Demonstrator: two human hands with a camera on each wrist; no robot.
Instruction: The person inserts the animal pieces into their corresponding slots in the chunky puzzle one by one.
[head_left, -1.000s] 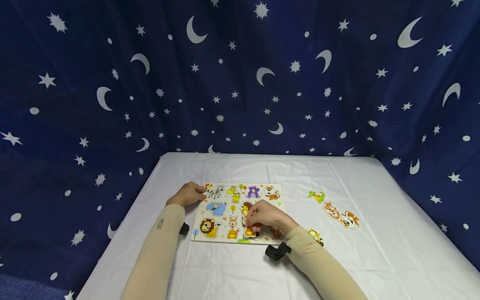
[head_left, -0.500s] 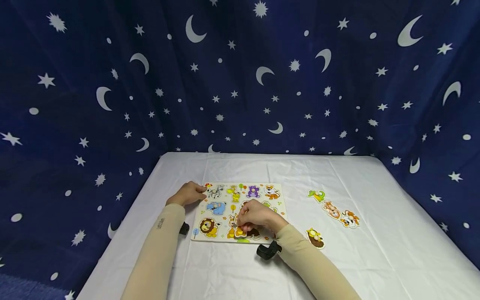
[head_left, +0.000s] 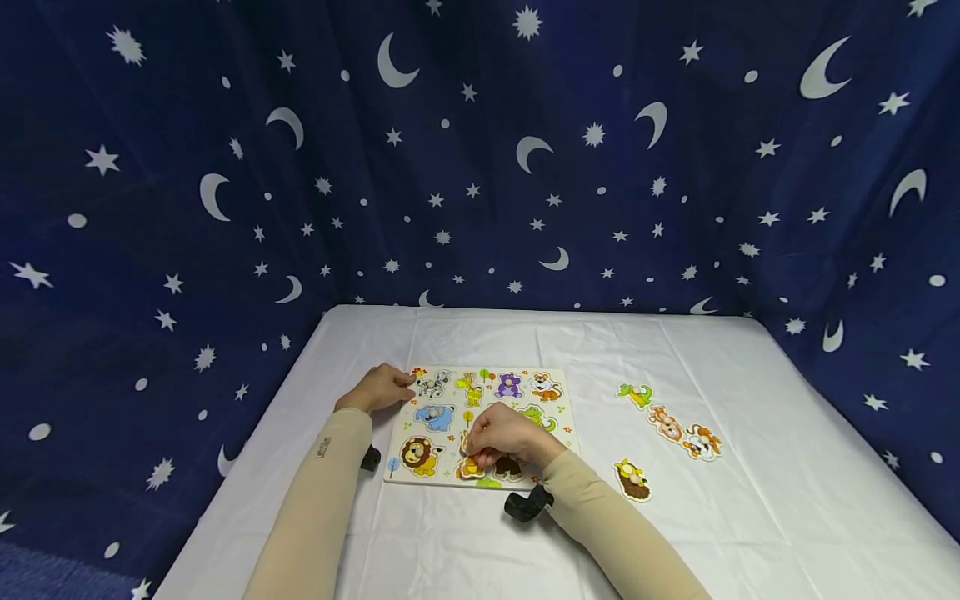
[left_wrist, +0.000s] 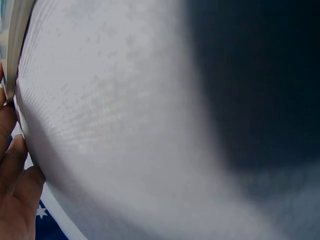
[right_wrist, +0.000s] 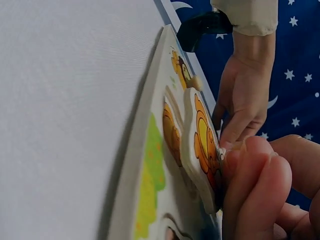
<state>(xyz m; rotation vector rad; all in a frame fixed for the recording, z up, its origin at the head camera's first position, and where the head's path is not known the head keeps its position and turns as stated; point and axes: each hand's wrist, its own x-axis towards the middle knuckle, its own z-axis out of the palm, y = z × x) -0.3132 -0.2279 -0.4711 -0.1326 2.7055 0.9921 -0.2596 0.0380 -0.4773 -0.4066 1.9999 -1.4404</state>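
Observation:
My right hand (head_left: 504, 433) pinches a kangaroo puzzle piece (right_wrist: 202, 142) between thumb and fingers. The piece stands tilted just over the kangaroo picture (right_wrist: 171, 130) in the bottom row of the wooden animal puzzle board (head_left: 399, 442); in the head view the fingers hide part of it. At the board's upper left corner, my left hand (head_left: 378, 388) grips the edge, and in the left wrist view its fingers (left_wrist: 17, 150) lie along that edge. Beside the kangaroo place sits the lion piece (head_left: 420, 456), whose knob shows in the right wrist view.
To the board's right lie loose pieces: a crocodile (head_left: 637, 395), a monkey (head_left: 665, 423), a tiger (head_left: 702, 442) and a hedgehog (head_left: 633, 481). A white cloth (head_left: 465, 550) covers the table. A dark blue curtain (head_left: 480, 167) with moons and stars hangs behind.
My right hand has moved left across the board with the kangaroo piece, from over the bottom row's third picture to the kangaroo picture. The left hand has stayed at the corner.

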